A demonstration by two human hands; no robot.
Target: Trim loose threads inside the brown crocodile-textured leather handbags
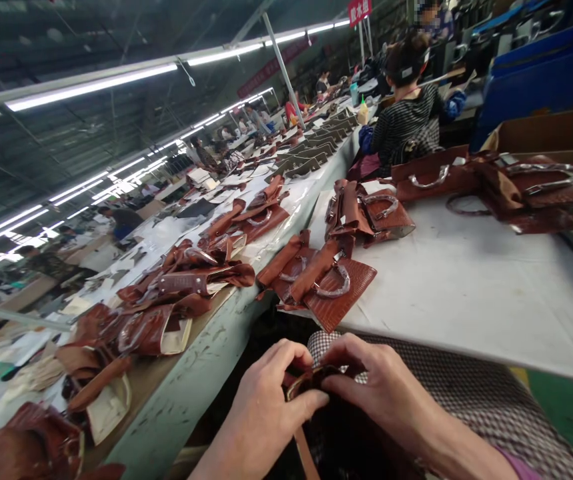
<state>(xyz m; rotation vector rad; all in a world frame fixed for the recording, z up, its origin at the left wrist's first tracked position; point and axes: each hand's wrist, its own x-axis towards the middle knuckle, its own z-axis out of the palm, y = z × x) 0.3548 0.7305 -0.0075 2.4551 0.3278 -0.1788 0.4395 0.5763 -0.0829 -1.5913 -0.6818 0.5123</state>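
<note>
My left hand [265, 407] and my right hand [366, 380] meet low in the middle, just under the near edge of the white table [471, 293]. Both have their fingers curled and pinched on a small brown leather piece [311, 381] held between them; a thin brown strap [304, 453] hangs down from it. Most of the piece is hidden by my fingers. Just beyond my hands a brown crocodile-pattern bag part with a plastic-wrapped handle [329, 283] lies at the table edge.
More brown bag parts lie on the white table [366, 213] and at its far right [516, 187]. A long bench on the left [176, 287] carries several more. A person in a striped top [406, 120] sits further along. Cardboard box [551, 130] at the right.
</note>
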